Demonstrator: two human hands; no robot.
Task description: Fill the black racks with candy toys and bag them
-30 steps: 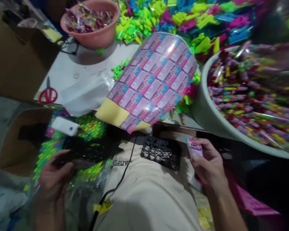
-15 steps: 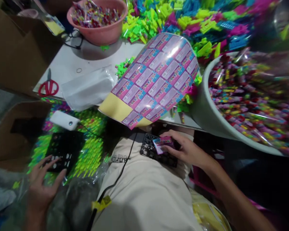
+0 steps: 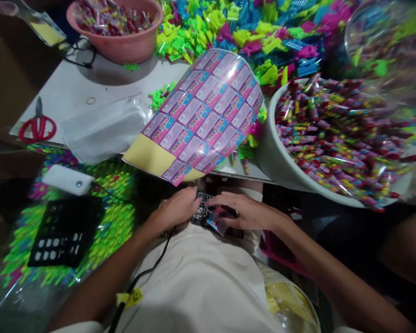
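Left hand point(image 3: 182, 206) has moved across to the black lattice tray point(image 3: 200, 214) on your lap, its grip hidden; your right hand point(image 3: 241, 210) pinches the printed card point(image 3: 215, 221) over it, fingers nearly closed. Steady the tray's edge.

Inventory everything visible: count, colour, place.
Card: 1, multicoloured, in right hand
Lap tray: 1, black, by hands
Second tray: 1, black, lower left
Label sheet: 1, pink-purple, table front
Table: 1, white, centre
Plastic pieces: many, multicoloured, table, lower left
Basin: 1, pink, back left
Tub: 1, pale, right
Wrapped candies: many, multicoloured, tub, basin
Scissors: 1, red-handled, table left
Plastic bag: 1, translucent, table left
Device: 1, white, lower left
Cardboard box: at least 1, brown, left
Left hand: 1, bare, at lap tray
Right hand: 1, bare, on card
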